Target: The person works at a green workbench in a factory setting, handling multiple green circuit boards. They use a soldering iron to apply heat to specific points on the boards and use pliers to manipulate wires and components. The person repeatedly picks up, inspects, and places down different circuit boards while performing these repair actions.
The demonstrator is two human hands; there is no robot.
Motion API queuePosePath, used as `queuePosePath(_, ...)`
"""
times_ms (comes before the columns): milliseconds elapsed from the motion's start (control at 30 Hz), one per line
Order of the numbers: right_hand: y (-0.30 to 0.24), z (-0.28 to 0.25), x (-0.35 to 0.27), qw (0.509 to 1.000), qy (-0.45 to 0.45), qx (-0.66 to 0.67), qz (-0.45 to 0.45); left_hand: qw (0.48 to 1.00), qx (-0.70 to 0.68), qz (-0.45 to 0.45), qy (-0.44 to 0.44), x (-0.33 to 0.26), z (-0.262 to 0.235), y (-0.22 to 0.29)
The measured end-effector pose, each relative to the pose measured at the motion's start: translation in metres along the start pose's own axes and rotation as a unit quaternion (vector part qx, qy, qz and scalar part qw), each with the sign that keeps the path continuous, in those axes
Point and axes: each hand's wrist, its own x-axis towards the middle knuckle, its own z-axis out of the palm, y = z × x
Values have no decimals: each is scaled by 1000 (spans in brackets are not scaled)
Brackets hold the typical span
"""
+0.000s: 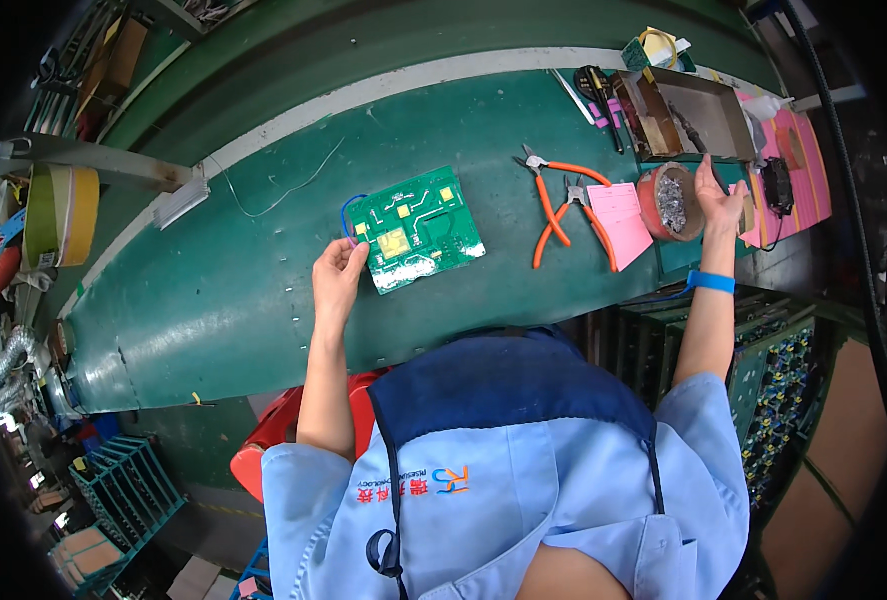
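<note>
At the centre of the frame the left hand [338, 272] pinches the lower-left corner of the green circuit board [419, 228], flat on the tabletop [214, 290], likely light, stiff, fragile, best held by edges, while the right hand [718, 197] rests with spread fingers beside the round tin [670, 202].

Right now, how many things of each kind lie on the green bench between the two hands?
Green circuit board, held at its corner by the left hand: 1
Orange-handled pliers: 2
Pink paper pad: 1
Red round tub of metal bits, by the right hand: 1
Total: 5
</note>
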Motion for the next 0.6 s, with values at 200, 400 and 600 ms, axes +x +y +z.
queuePosePath(200, 141, 59, -109, 852, -219, -476, 1, 1000, 2, -16, 3, -1, -2, 4)
queuePosePath(400, 257, 59, -158, 717, -312, -611, 120, 999, -5, -40, -24, 3, -3, 4)
queuePosePath(600, 278, 56, -155, 706, -326, -597, 199, 997, -44, -26, -57, 6, -2, 6)
